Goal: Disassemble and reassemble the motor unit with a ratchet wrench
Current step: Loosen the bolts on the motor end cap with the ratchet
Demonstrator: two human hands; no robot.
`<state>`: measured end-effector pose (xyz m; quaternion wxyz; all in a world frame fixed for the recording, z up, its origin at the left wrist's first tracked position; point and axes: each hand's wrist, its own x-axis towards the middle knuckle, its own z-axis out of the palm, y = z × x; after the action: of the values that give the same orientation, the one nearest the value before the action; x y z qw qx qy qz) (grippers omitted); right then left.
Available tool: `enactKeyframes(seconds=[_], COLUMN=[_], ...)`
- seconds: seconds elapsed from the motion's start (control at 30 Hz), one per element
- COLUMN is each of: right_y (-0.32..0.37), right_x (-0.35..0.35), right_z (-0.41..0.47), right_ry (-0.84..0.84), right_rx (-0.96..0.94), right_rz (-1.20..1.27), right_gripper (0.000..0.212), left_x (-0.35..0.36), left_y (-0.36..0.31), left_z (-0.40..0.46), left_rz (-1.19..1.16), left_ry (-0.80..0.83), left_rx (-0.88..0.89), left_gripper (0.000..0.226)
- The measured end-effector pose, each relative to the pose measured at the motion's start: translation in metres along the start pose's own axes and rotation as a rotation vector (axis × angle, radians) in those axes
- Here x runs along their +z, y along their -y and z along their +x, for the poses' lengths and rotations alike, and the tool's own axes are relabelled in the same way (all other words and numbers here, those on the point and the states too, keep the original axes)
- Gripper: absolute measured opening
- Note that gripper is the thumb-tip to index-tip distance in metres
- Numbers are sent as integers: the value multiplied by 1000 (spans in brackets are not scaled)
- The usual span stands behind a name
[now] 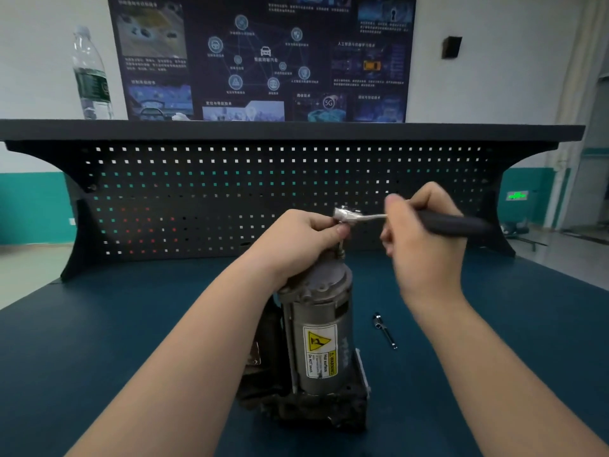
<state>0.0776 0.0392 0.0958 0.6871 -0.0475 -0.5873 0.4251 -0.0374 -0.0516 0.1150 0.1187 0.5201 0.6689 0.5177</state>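
The grey motor unit (318, 331) stands upright on the blue bench, a yellow warning label on its side and a dark cast base below. A ratchet wrench (448, 222) with a silver head and a dark handle lies level above the motor's top, its socket pointing down onto a bolt there. My left hand (296, 239) rests on the motor's top and pinches the wrench head and socket. My right hand (425, 232) grips the wrench handle just right of the head.
A long silver bolt (385, 329) lies loose on the bench (131, 324) to the right of the motor. A black pegboard back panel (230, 192) rises behind, with a shelf carrying a water bottle (91, 74) at the far left.
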Motion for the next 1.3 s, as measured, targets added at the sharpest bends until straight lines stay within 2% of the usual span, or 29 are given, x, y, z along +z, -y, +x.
enactKeyframes(seconds=[0.07, 0.13, 0.23, 0.3, 0.33, 0.37, 0.43, 0.47, 0.53, 0.57, 0.6, 0.67, 0.7, 0.77, 0.83, 0.87, 0.9, 1.0, 1.07, 1.13, 1.2, 1.27, 1.3], right_y=[-6, -16, -25, -24, -21, -19, -15, -12, -8, -8, -8, -9, -10, -14, -11, -8, -5, 3, 6, 6, 1, -9, -14], right_x=[-7, -14, -14, -12, -12, -12, -12, -11, -11, -12, -13, -16, -18, -17, -10, -7, -4, 1, 3, 3, 0, -6, -7], right_z=[17, 29, 34, 29, 22, 13, -8, -16, -19, -14, -5, 16, 25, 34, 32, 26, 17, -11, -12, 6, 29, 45, 48], right_ry=[63, 165, 246, 185, 148, 113, 69, 85, 117, 107, 93, 128, 163, 205, 138, 89, 56, 50, 89, 111, 165, 309, 371], right_rx=[403, 679, 768, 664, 536, 371, 18, -88, -115, -33, 129, 551, 708, 806, 722, 605, 443, -61, -122, 61, 382, 696, 786], right_rz=[401, 569, 614, 613, 568, 472, 130, 7, 10, 119, 285, 533, 561, 562, 550, 514, 428, -95, -173, 53, 343, 481, 521], right_gripper=[42, 37, 35, 39, 40, 40, 33, 29, 29, 33, 36, 37, 37, 40, 37, 38, 40, 33, 32, 39, 47, 50, 50], left_x=[-3, -4, -2, 0, 1, 2, 3, 3, 1, -2, -4, -6, -6, -4, -2, -1, -1, -3, -6, -8, -9, -8, -8], left_y=[1, 1, 1, 3, 4, 5, 5, 5, 3, 2, 1, -1, -1, -1, 0, 2, 3, 6, 6, 5, 3, 1, 1], left_z=[2, 4, 5, 6, 7, 7, 6, 5, 4, 3, 3, 3, 4, 4, 4, 5, 6, 6, 6, 6, 6, 5, 4], left_rz=[-45, -80, -98, -59, -54, -60, -68, -66, -63, -73, -92, -129, -141, -176, -174, -154, -137, -107, -114, -135, -134, -149, -151], left_ry=[71, 125, 136, 95, 69, 50, 41, 46, 76, 101, 128, 173, 187, 190, 142, 106, 74, 38, 77, 128, 151, 178, 188], left_rx=[-36, -49, -37, -19, -12, -3, 13, 16, 15, 12, 6, -16, -25, -31, -36, -37, -35, -7, -6, -30, -44, -40, -34], left_gripper=[11, 10, 13, 16, 17, 16, 13, 11, 11, 12, 13, 15, 15, 11, 11, 12, 11, 9, 10, 11, 10, 10, 9])
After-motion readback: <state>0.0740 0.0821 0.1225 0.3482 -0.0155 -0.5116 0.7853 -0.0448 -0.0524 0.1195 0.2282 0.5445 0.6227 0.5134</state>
